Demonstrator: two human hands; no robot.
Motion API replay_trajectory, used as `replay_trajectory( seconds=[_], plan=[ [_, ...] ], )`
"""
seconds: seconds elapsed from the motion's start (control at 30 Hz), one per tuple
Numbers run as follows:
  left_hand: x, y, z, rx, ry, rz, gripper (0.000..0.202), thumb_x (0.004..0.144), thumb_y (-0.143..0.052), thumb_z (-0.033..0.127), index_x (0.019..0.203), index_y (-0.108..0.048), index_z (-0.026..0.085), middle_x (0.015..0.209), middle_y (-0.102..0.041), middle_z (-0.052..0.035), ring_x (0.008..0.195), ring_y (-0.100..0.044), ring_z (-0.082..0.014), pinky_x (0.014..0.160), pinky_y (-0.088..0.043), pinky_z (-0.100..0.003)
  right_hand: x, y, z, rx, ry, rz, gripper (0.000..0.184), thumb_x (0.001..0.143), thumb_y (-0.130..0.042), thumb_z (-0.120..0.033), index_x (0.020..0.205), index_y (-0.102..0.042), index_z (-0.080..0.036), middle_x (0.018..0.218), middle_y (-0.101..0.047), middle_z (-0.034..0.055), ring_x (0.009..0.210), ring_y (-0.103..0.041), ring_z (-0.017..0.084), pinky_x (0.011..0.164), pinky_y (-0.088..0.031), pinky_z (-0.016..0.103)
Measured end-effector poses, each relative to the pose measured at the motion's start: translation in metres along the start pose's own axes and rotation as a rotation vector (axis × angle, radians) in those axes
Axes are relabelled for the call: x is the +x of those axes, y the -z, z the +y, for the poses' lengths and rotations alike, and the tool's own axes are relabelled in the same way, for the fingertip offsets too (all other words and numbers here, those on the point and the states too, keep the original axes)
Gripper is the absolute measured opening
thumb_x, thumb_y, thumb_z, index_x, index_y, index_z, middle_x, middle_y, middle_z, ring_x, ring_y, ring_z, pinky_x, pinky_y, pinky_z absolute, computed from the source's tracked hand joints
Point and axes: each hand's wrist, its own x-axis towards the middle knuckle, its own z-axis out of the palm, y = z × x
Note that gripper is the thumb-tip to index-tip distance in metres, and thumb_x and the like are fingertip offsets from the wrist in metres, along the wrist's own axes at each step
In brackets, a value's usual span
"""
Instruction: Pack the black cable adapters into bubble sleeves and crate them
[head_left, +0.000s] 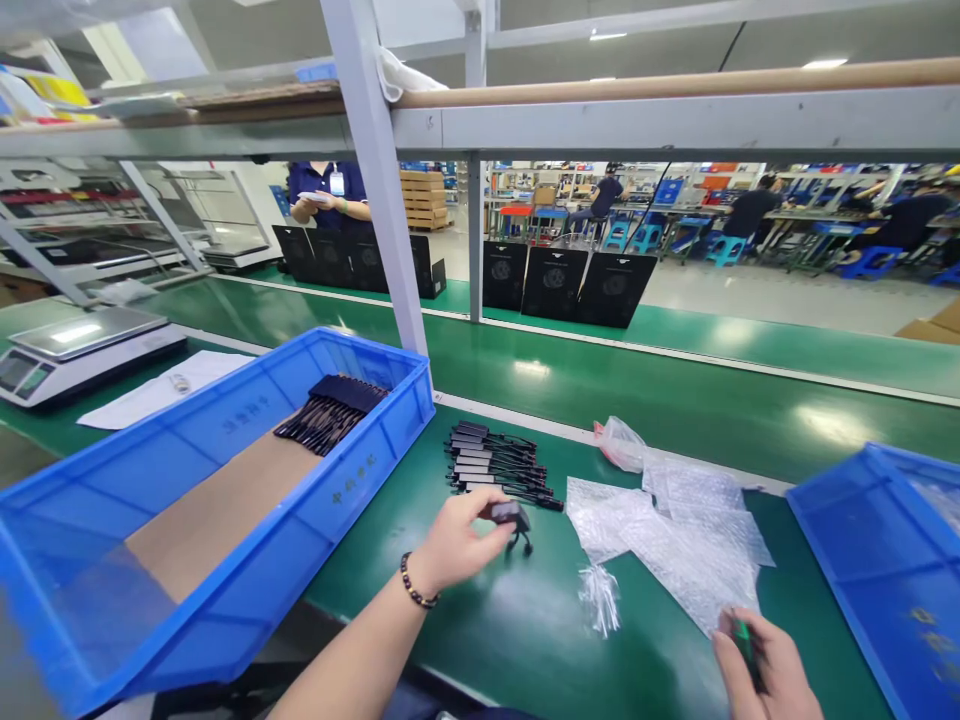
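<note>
My left hand (pixel 459 540), with a beaded bracelet at its wrist, pinches a small black device (pixel 511 514) with short cables hanging below. It is held just in front of a row of similar black cabled devices (pixel 487 465) laid side by side on the green bench. At the lower right, my right hand (pixel 769 670) is closed around a slim green-and-dark object (pixel 744 640), mostly hidden by the fingers. Clear bubble-wrap bags (pixel 675 530) lie overlapping just beyond that hand. Between my hands rests a bundle of thin white ties (pixel 600 600).
A blue bin (pixel 367 480) at left holds packed black devices (pixel 330 415) over cardboard. Another blue bin (pixel 862 560) stands at right. A weighing scale (pixel 82 345) sits far left. Black panels (pixel 555 282) lean beyond the metal post (pixel 382 180); people are in the background.
</note>
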Motion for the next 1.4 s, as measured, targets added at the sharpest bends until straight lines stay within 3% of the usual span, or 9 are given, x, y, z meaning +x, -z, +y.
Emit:
replay_trajectory(
  seconds=[0.07,0.2,0.27,0.37,0.6,0.73,0.9,1.1,1.4],
  plan=[
    [0.014,-0.015,0.014,-0.273,0.117,0.031,0.025,0.068,-0.056,0.02,0.093,-0.048,0.02,0.074,-0.063,-0.0003,0.066,-0.059,-0.0122,0.063,-0.047,-0.025,0.008,-0.009,-0.029,0.116,-0.027,-0.052,0.03,0.077,-0.05,-0.05,0.078,-0.056,-0.021,0.067,-0.06,0.0027,0.056,-0.057,0.015,0.052,-0.047,0.021],
    [0.034,-0.056,0.017,-0.671,0.345,-0.054,0.036,0.063,-0.062,0.026,0.093,-0.044,0.018,0.061,-0.058,0.0042,0.051,-0.055,-0.0102,0.047,-0.046,-0.022,0.016,-0.034,-0.078,0.354,0.057,-0.403,0.029,0.081,-0.047,-0.044,0.074,-0.061,-0.019,0.077,-0.065,0.0046,0.07,-0.061,0.016,0.064,-0.048,0.021],
    [0.037,-0.073,0.011,-0.757,0.4,-0.078,0.036,0.06,-0.066,0.031,0.086,-0.045,0.017,0.055,-0.054,0.0063,0.046,-0.053,-0.0095,0.042,-0.045,-0.021,0.014,-0.044,-0.09,0.388,0.056,-0.573,0.035,0.084,-0.042,-0.044,0.07,-0.06,-0.018,0.069,-0.064,0.0034,0.065,-0.059,0.015,0.062,-0.047,0.021],
    [0.036,-0.087,0.002,-0.815,0.438,-0.09,0.04,0.056,-0.07,0.035,0.081,-0.046,0.017,0.052,-0.05,0.0082,0.045,-0.05,-0.0086,0.041,-0.045,-0.021,0.009,-0.053,-0.093,0.362,0.037,-0.665,0.043,0.086,-0.035,-0.045,0.062,-0.056,-0.017,0.057,-0.056,0.0007,0.054,-0.052,0.012,0.053,-0.042,0.02],
    [0.031,-0.096,-0.012,-0.947,0.488,-0.097,0.047,0.059,-0.067,0.05,0.086,-0.048,0.016,0.061,-0.056,0.0033,0.051,-0.054,-0.01,0.046,-0.041,-0.021,0.004,-0.064,-0.085,0.252,0.046,-0.607,0.043,0.086,-0.034,-0.046,0.054,-0.043,-0.018,0.051,-0.045,-0.0025,0.048,-0.044,0.01,0.047,-0.036,0.019],
    [0.023,-0.106,-0.017,-1.107,0.643,-0.244,0.054,0.068,-0.05,0.063,0.097,-0.045,0.017,0.063,-0.056,0.0017,0.043,-0.049,-0.0087,0.043,-0.034,-0.021,0.004,-0.065,-0.078,0.204,0.04,-0.549,0.036,0.082,-0.042,-0.049,0.06,-0.042,-0.02,0.053,-0.048,-0.0034,0.049,-0.045,0.011,0.048,-0.037,0.02],
    [0.019,-0.114,-0.021,-1.352,0.884,-0.45,0.048,0.078,-0.038,0.059,0.101,-0.046,0.018,0.061,-0.049,0.0025,0.036,-0.031,-0.0039,0.037,-0.013,-0.017,0.02,-0.048,-0.061,0.218,-0.11,-0.462,0.026,0.089,-0.028,-0.041,0.088,-0.045,-0.022,0.053,-0.046,-0.0054,0.044,-0.044,0.011,0.045,-0.037,0.022],
    [0.016,-0.119,-0.021,-1.307,0.854,-0.516,0.052,0.076,-0.038,0.064,0.072,-0.048,0.013,0.061,-0.044,0.0007,0.038,-0.027,-0.0021,0.039,-0.005,-0.02,0.041,-0.046,-0.059,0.069,-0.026,-0.374,0.028,0.089,-0.028,-0.039,0.085,-0.05,-0.021,0.069,-0.06,0.0016,0.059,-0.057,0.013,0.056,-0.043,0.023],
    [0.011,-0.125,-0.021,-1.292,0.816,-0.46,0.047,0.072,-0.045,0.063,0.082,-0.044,0.017,0.066,-0.046,0.002,0.039,-0.032,-0.0024,0.041,-0.007,-0.02,0.042,-0.064,-0.061,-0.234,0.186,-0.275,0.039,0.092,-0.025,-0.037,0.067,-0.05,-0.021,0.058,-0.053,-0.0006,0.05,-0.051,0.011,0.05,-0.034,0.022]
  ],
)
